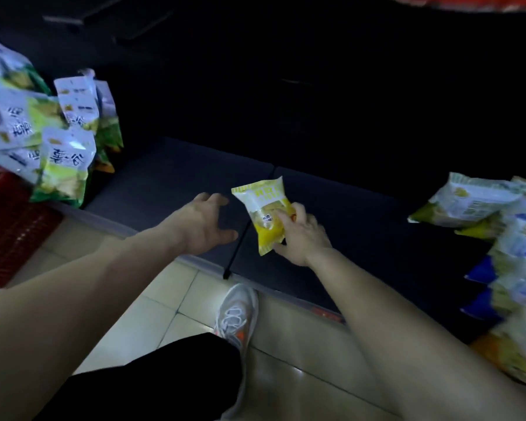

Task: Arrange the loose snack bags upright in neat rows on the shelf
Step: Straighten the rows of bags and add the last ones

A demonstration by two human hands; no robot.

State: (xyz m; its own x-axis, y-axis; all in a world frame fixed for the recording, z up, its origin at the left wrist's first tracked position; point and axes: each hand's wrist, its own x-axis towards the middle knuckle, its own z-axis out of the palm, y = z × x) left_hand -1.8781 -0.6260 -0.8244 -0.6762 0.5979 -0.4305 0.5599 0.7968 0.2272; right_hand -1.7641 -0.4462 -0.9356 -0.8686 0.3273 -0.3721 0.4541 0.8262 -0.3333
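Note:
My right hand (301, 235) grips a yellow and white snack bag (263, 208) by its lower end, holding it tilted above the dark shelf (170, 174). My left hand (205, 221) hovers just left of the bag with fingers spread, touching nothing. Several white and green snack bags (64, 159) stand or lean in a cluster at the shelf's left end. A loose pile of white, yellow and blue snack bags (510, 238) lies on the shelf's right side.
A red basket (9, 232) sits on the tiled floor (164, 299) at the left, below the green bags. My shoe (237, 314) and dark trouser leg are close to the shelf's front edge. The back of the shelf is dark.

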